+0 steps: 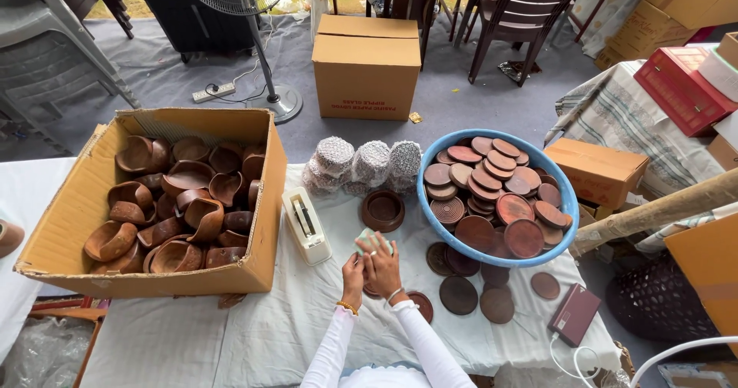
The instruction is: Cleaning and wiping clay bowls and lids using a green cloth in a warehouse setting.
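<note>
Both hands are working close together over a white cloth-covered table [231,334]. The left hand [353,271] and right hand [382,263] are pinching a small pale green wrapped piece [367,239] between their fingertips, just in front of a tape dispenser [305,225]. A brown wooden bowl [383,209] is sitting just beyond the hands, near three foam-netted bundles [369,161]. A blue basin [567,203] of round wooden lids is standing to the right, with loose wooden discs [459,294] lying beside it. A cardboard box [73,203] of wooden bowls is resting at the left
</note>
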